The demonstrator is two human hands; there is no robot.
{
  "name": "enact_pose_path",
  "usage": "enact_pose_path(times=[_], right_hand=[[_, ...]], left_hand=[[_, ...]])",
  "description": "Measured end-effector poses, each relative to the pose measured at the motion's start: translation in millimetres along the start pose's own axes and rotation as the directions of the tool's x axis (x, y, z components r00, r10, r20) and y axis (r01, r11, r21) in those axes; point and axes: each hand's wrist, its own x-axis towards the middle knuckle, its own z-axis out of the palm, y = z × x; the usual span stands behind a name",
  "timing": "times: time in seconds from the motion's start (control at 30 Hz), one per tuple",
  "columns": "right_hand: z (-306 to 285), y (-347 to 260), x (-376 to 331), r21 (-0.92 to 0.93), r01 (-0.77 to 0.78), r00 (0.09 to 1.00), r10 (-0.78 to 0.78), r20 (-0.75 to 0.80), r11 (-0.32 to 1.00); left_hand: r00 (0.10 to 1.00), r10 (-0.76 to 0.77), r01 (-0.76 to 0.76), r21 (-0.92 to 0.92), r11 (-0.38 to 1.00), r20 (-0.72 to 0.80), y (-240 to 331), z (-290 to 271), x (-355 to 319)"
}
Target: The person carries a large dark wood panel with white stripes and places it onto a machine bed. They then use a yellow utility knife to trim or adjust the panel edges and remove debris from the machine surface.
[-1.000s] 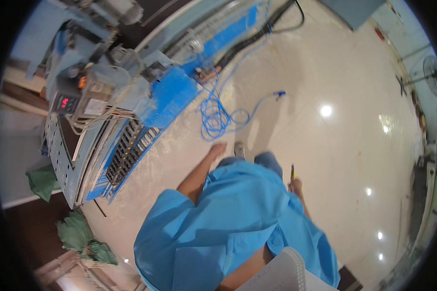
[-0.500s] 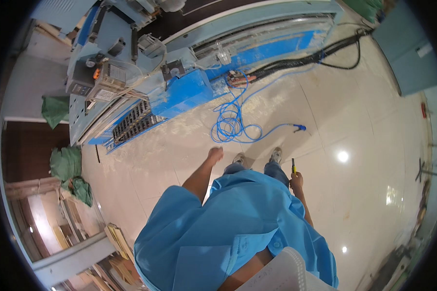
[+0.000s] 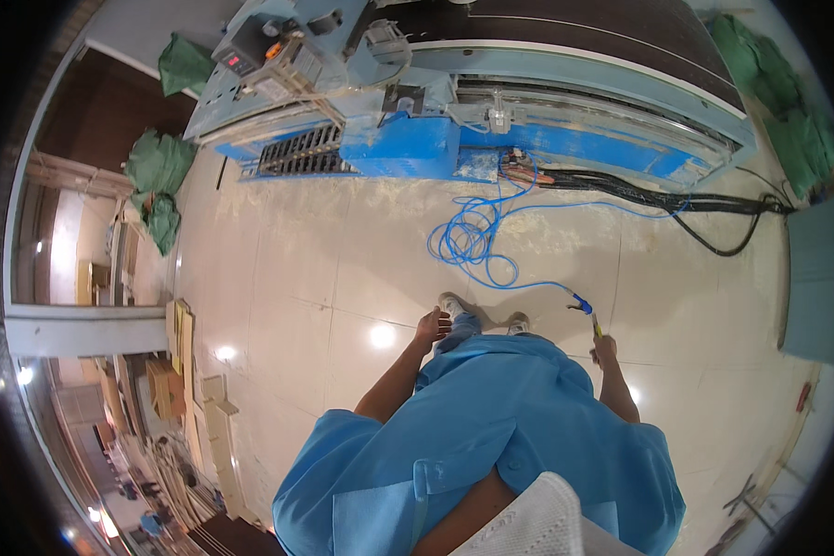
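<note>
My left hand hangs beside my left leg with nothing in it, its fingers loosely bent and slightly apart. On the other side, my right hand is closed around a slim yellow-and-black tool, which looks like a utility knife and points away from me. Just beyond its tip, a blue air blow gun lies on the floor. From it a blue hose runs into loose coils in front of my feet. My shoes stand on the tiles.
A large blue-grey machine spans the far side, with pale dust along its base. Black cables run along the floor to a grey cabinet at the right. Green bags stand at the left, near stacked boards.
My view has turned to the right, so the machine lies straighter across the far side. My feet have shifted, and the tool in my right hand is nearer the blow gun.
</note>
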Motion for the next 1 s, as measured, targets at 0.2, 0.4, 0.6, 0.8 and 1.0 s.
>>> enact_pose_path(times=[0.2, 0.4, 0.6, 0.8, 1.0], right_hand=[[22, -98, 30, 0.105, 0.222, 0.962, -0.235, 0.139, 0.969], [46, -93, 28, 0.099, 0.313, 0.900, -0.328, 0.286, 0.945], [31, -17, 34, -0.442, 0.295, 0.939, -0.173, 0.296, 0.847], [-9, 12, 11, -0.354, 0.160, 0.970, -0.080, 0.229, 0.922], [-17, -1, 10, -0.274, 0.159, 0.972, -0.101, 0.214, 0.948]], left_hand=[[0.983, -0.115, 0.103, -0.087, 0.991, -0.147, -47, 14, -14], [0.976, -0.134, 0.117, -0.106, 0.988, -0.171, -73, 25, -29], [0.984, -0.098, 0.084, -0.101, 0.991, -0.151, -67, 39, -27], [0.987, -0.072, 0.064, -0.060, 0.996, -0.143, -63, 48, -16], [0.983, -0.046, 0.038, -0.048, 0.998, -0.176, -58, 58, 0]])
